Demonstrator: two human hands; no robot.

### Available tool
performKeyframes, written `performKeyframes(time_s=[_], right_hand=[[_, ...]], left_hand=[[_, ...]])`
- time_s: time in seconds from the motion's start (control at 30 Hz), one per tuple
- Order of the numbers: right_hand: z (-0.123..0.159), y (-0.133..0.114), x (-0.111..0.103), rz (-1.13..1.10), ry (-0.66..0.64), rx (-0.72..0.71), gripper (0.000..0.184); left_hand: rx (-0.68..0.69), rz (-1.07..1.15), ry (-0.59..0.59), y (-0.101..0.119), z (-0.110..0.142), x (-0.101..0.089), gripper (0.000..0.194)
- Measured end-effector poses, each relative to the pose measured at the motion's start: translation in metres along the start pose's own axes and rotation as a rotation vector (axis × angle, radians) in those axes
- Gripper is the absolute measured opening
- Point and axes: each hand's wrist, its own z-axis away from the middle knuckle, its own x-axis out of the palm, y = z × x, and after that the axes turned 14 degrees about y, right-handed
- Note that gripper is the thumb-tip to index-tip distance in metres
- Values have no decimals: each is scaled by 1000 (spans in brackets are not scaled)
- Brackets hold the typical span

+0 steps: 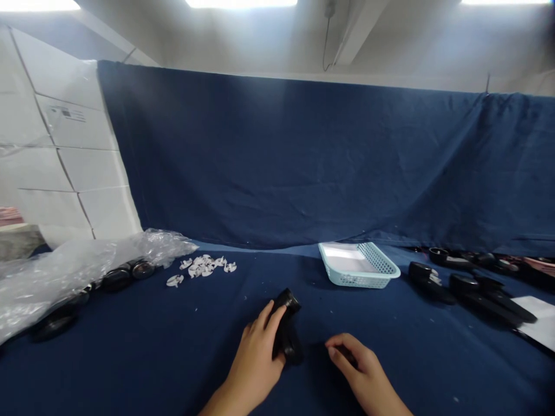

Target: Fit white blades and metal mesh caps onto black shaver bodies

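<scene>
My left hand (259,359) is wrapped round a black plastic part (289,323) with a round, cylinder-like end, just above the dark blue cloth (182,358). Its lower side is partly hidden by my fingers, and I cannot tell its exact kind. To the right, apart from that part, my right hand (358,367) has its fingers curled with thumb and forefinger close together. Whatever may be inside those fingers is hidden. Beyond my left hand lies a loose pile of small white plastic pieces (203,266).
A light blue perforated basket (356,279) with a white sheet inside stands at the back right. Black parts (485,297) lie along the right side near white paper (540,320). Clear plastic wrap (82,263) and more black parts (117,278) line the left. A blue curtain (277,156) hangs behind.
</scene>
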Motion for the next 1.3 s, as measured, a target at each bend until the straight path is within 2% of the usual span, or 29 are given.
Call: performKeyframes(time_s=[0.17, 0.3, 0.47, 0.53, 0.67, 0.8, 1.03, 1.2, 1.3], right_hand=[[1, -1, -1, 19, -1, -16, 31], [3, -4, -1, -1, -1, -14, 31], [5, -10, -1, -91, -23, 30, 33], [5, -10, -1, -110, -17, 29, 33], [3, -4, -1, -91, 27, 46, 34], [2, 4, 1, -78, 28, 48, 37], [2, 3, 3, -191, 40, 69, 38], [4, -13, -3, -409, 51, 167, 61], [8, -24, -9, -451, -9, 195, 64]], left_hand=[[-30, 112, 7, 0, 1, -4, 67], [34, 178, -25, 9, 4, -8, 51], [160, 190, -117, 26, 13, -5, 61], [162, 216, -131, 29, 16, -3, 59], [-42, 278, -60, 26, 13, -2, 38], [-241, 413, -19, 16, 4, -2, 37], [-275, 569, 7, 13, 2, 2, 38], [-389, 927, -39, 22, 7, 7, 47], [-422, 1017, -92, 27, 10, 6, 47]])
